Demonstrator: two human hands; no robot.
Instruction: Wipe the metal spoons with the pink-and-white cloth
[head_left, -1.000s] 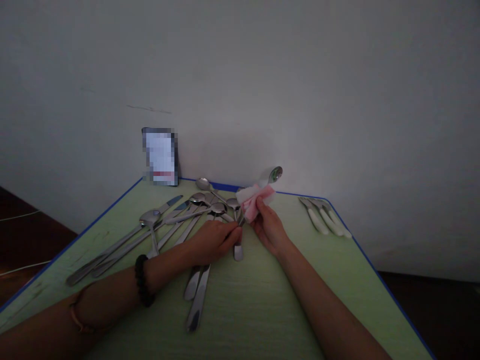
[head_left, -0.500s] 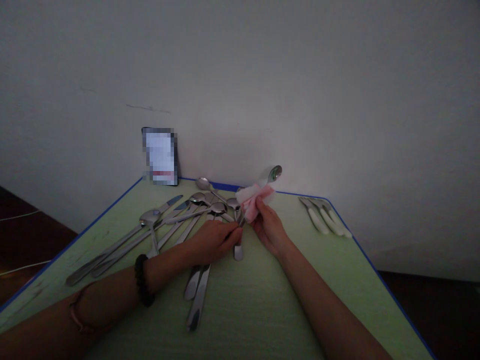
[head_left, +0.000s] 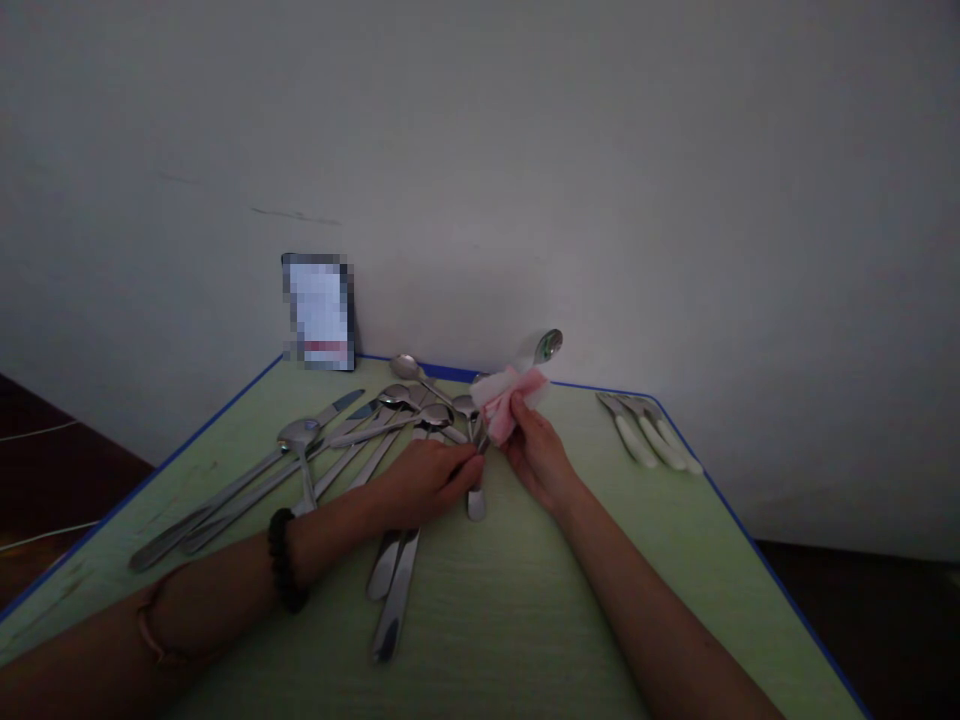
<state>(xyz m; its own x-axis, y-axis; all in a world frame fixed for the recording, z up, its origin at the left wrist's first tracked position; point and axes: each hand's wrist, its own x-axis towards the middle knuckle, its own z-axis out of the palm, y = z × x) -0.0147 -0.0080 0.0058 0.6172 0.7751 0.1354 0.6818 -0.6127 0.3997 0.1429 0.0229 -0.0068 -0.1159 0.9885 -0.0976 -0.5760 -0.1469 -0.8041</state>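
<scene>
My left hand is closed on the handle end of a metal spoon, whose bowl points up and to the right. A pink and white cloth is pinched in my right hand and wraps the spoon's handle, hiding its middle. Below and left of my hands lies a loose pile of metal cutlery: several spoons, among them one with its bowl near the back edge, and table knives. Long handles stick out beneath my left wrist.
Three forks with pale handles lie side by side at the right of the green table, which has a blue edge. A phone with a blurred screen leans on the wall at the back left.
Almost nothing differs. Both hands keep their grip on the spoon and the cloth, and the cloth's folds have shifted very slightly.
</scene>
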